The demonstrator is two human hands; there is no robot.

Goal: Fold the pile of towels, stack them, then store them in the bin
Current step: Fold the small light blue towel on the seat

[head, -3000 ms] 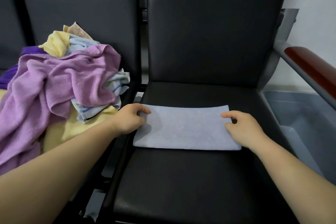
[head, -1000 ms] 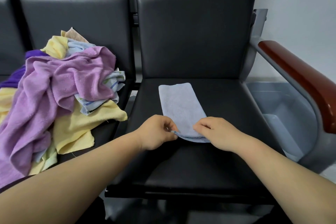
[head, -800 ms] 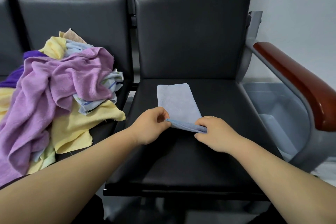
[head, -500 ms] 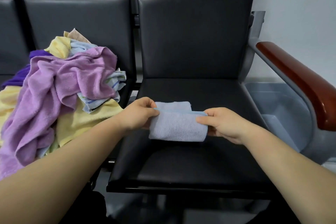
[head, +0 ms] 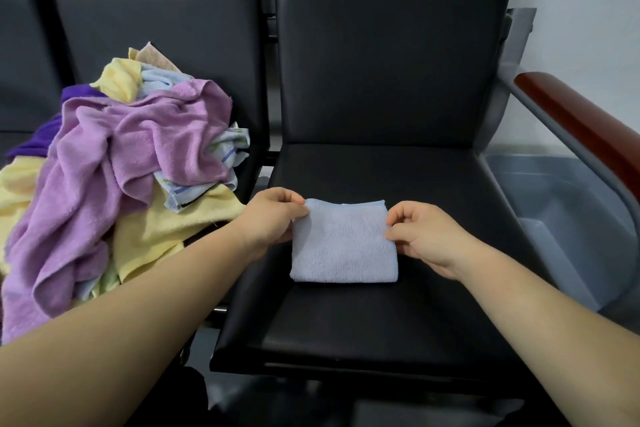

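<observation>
A light blue towel [head: 343,243], folded into a small rectangle, lies flat on the black seat [head: 363,315] in front of me. My left hand [head: 273,218] pinches its far left corner. My right hand [head: 426,236] pinches the towel's right edge near the far corner. A loose pile of towels [head: 131,166], purple, yellow, blue and striped, covers the seat to the left. The grey bin [head: 561,218] stands on the floor to the right of the seat, under the armrest.
A red-brown armrest [head: 581,128] on a grey metal frame runs along the seat's right side, above the bin. Black backrests rise behind both seats. A narrow gap separates the two seats.
The long strip of blue towel has been folded in half away from me into a small rectangle. Both hands moved from the near end to the far corners and laid it flat.
</observation>
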